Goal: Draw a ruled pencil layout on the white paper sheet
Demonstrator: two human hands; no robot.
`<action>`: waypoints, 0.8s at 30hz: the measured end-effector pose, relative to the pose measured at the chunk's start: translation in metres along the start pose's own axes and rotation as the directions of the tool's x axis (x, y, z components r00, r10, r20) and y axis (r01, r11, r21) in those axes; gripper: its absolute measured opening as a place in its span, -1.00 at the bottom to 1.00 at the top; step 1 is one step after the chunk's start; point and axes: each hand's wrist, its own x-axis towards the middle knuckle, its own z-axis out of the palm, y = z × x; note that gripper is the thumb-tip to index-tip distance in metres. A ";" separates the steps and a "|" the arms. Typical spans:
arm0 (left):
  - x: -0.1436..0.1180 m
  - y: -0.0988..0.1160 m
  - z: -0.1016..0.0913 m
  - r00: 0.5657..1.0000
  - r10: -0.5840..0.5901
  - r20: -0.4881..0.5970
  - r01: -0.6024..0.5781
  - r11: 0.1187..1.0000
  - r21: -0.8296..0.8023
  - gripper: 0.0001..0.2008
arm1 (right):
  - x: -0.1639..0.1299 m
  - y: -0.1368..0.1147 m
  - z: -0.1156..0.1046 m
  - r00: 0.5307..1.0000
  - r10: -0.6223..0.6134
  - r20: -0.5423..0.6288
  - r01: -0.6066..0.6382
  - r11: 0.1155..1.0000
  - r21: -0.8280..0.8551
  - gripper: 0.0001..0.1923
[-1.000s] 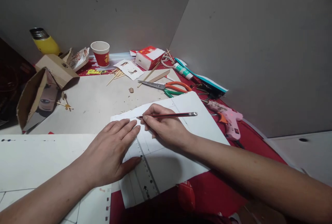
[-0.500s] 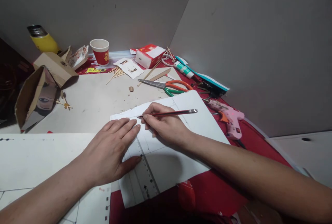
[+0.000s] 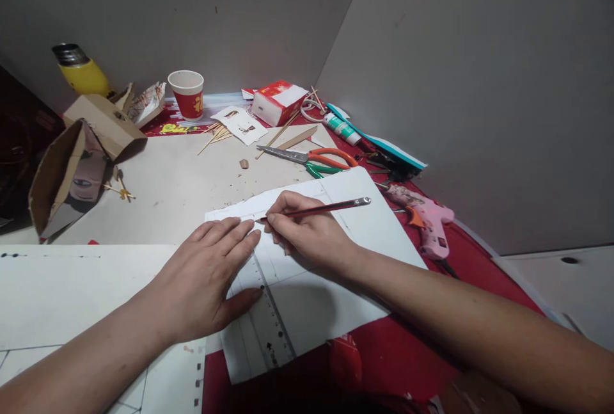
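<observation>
On the white sheet (image 3: 330, 302), which lies askew at the near side of the table, a clear ruler (image 3: 271, 324) runs away from the person under the left hand (image 3: 206, 279). That hand lies flat, palm down, its fingers side by side and its thumb spread away from them, on the ruler. Just beside its fingertips, the right hand (image 3: 307, 228) pinches a dark red pencil (image 3: 330, 207) between thumb and fingers, the point down at the paper. Compared with half a second ago, the pencil point has slipped slightly nearer the person and the back end tilts up a little more; the left hand and ruler have stayed put.

A second sheet (image 3: 81, 299), marked with lines, lies beneath the left forearm. Beyond the white sheet, scissors (image 3: 307, 158) rest on a grey board (image 3: 201, 177), with thin sticks (image 3: 218, 137) farther back. A pink glue gun (image 3: 434, 228) lies to the right, and a paper cup (image 3: 186, 103) stands near the wall.
</observation>
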 end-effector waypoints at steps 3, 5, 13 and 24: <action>0.001 0.000 0.000 1.000 -0.006 0.009 0.006 1.000 0.001 -0.34 | -0.001 -0.001 0.000 1.000 0.012 -0.006 -0.012 1.000 0.000 -0.90; 0.002 0.000 0.000 1.000 -0.011 0.017 0.011 1.000 0.000 -0.33 | -0.002 -0.002 0.000 1.000 0.012 -0.017 -0.012 1.000 -0.005 -0.89; 0.001 0.000 0.001 1.000 -0.012 -0.011 0.011 1.000 -0.028 -0.35 | -0.004 -0.008 -0.002 0.999 -0.003 -0.049 0.004 0.999 0.034 -0.90; -0.009 -0.005 -0.003 0.976 0.056 -0.210 -0.052 0.998 0.026 -0.49 | -0.072 -0.029 -0.042 0.977 -0.032 -0.211 0.024 0.999 -0.039 -0.82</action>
